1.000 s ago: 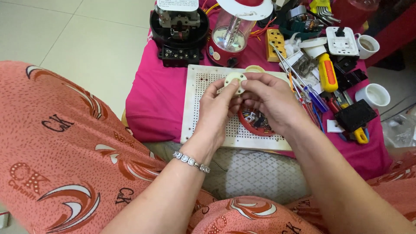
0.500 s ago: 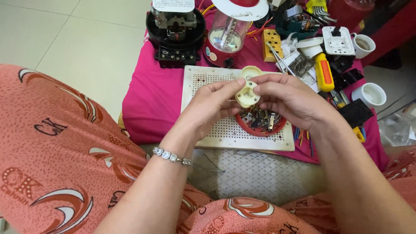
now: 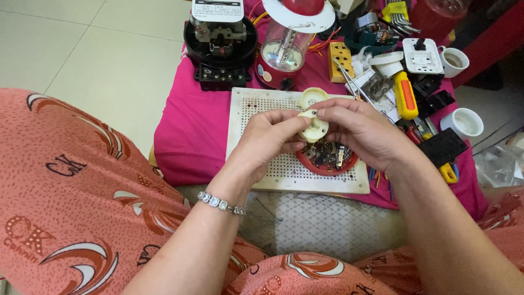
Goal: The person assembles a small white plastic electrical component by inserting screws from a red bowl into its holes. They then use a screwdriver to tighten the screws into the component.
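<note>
Both hands meet over a white perforated board on a pink cloth. My left hand and my right hand pinch a small round cream plastic part with toothed edges between their fingertips. Just under it sits a red round dish filled with small metal parts. A second cream round piece lies on the board beyond the hands. A beaded bracelet circles my left wrist.
Behind the board stand a black meter-like device and a red-and-white lantern. To the right lie a yellow socket strip, an orange-handled screwdriver, white lamp holders, a white switch plate and black parts. Patterned orange fabric covers my lap.
The hands lifted the cream part slightly and brought it closer together between the fingers; the view shifted so the board sits more central.
</note>
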